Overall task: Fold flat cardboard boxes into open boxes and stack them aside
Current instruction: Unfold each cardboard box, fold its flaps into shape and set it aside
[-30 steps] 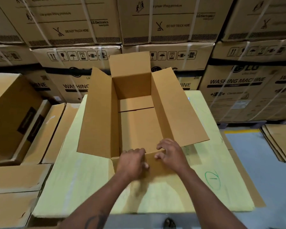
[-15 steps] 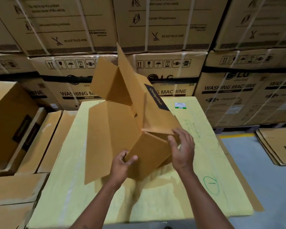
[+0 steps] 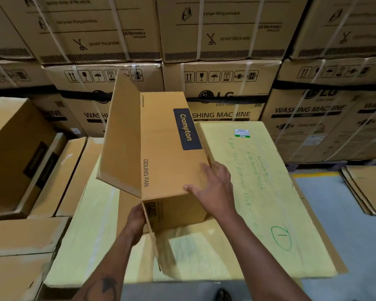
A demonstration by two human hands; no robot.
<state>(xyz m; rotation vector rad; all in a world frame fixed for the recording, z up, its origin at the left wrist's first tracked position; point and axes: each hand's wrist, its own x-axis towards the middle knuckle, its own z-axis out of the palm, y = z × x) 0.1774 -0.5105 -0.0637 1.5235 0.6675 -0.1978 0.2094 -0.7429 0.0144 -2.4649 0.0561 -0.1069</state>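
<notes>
Change: box (image 3: 167,153) turned over since the earlier frames — open mouth then facing up, printed "Crompton / CEILING FAN" panel now uppermost, one long flap (image 3: 122,135) swung out to the left.
Meaning: folding judged done; turn reads as the start of carrying the box off to a stack.
Box position: held tilted above the surface (image 3: 258,192), near end lowest, apparently clear of the surface.
Left hand (image 3: 137,222): at the near lower corner, fingers curled round the box edge.
Right hand (image 3: 215,190): spread on the top panel at its right edge — fingers (image 3: 204,168) apart and pressing, thumb toward the near end.
Surface: pale yellow sheet with green handwriting, a circled mark (image 3: 280,237) and a small printed label (image 3: 242,133).
Left of surface: brown boxes (image 3: 20,153) and flat cardboard (image 3: 59,174).
Room: wall of strapped washing-machine cartons (image 3: 224,68) behind; grey floor (image 3: 356,246) at right with more flat cardboard sheets (image 3: 369,187).
</notes>
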